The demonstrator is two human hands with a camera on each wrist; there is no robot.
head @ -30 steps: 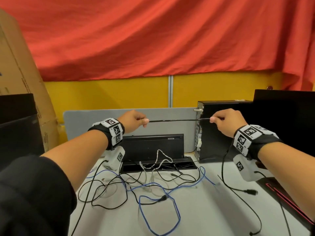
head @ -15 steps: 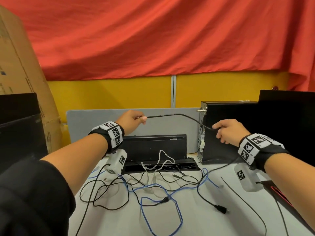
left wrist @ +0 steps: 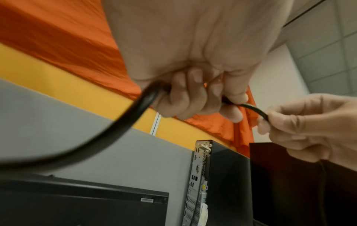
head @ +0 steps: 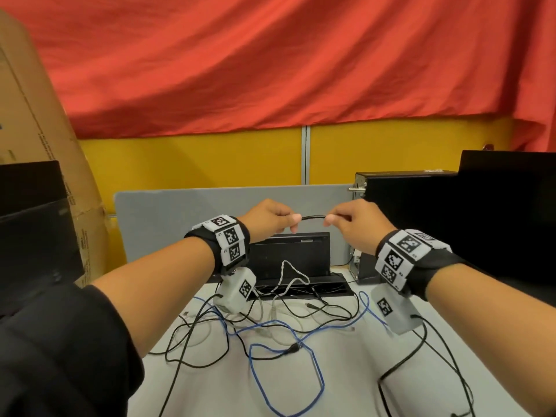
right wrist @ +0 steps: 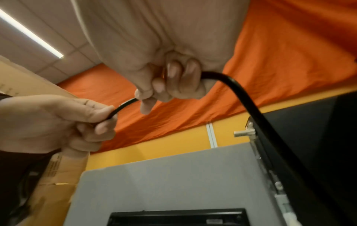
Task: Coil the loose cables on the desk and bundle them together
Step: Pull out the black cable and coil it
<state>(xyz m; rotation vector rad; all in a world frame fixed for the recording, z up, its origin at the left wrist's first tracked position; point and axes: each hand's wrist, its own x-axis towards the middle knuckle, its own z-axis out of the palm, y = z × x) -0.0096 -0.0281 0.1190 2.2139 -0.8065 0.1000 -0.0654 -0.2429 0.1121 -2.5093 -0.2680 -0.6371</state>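
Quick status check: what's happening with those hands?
Left hand, right hand both pinching black cable, raised. Blue cable and others tangled on desk.

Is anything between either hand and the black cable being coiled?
Nothing visible. The left hand and right hand both already pinch the thin black cable directly, above the grey desk. The looped blue cable and the other loose cables lie below on the desk, apart from the held span.
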